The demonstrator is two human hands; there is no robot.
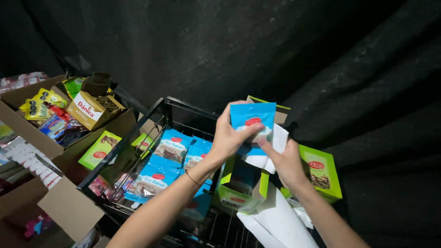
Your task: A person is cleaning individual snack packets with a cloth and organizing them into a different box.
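The left hand (228,137) grips a blue packet (252,120) from its left side, thumb across the front. The right hand (285,160) is just below the packet, pinching white paper (275,146) against it. Beneath both hands stands a green box (239,195) in a black wire basket (151,119).

**Camera setup: single head view**

One camera only, worn on the person's head. It looked steeply down and forward, close over both forearms, which entered from the bottom edge. The left hand (228,138) and right hand (285,161) sat near frame centre, within arm's reach of the lens. A black wire basket (138,133) lay just below them; cardboard boxes (27,133) filled the left side. Dark cloth backed the upper frame. No second view, so no overlap.
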